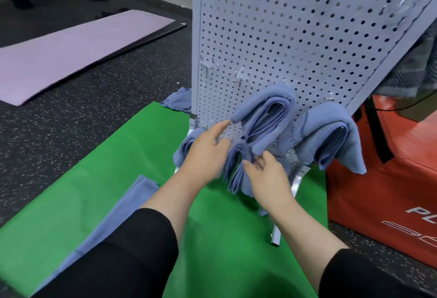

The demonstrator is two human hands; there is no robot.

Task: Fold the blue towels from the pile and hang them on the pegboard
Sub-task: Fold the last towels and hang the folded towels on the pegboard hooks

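Right hand point(267, 174) pinching lower edge of folded towel point(264, 117) draped on pegboard point(272, 37) hook. Left hand point(205, 153) fingers straight, fingertip touching towel's upper fold. Second hung towel point(331, 136) just right, another low left point(186, 148). Loose towel point(113, 224) flat on green mat point(71, 203). Red box point(390, 179) right.

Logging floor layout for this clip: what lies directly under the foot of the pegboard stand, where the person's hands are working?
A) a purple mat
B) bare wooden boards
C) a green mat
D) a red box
C: the pegboard stands with its metal feet on the green mat, while the purple mat lies apart on the dark floor to the left and the red box sits to the right.
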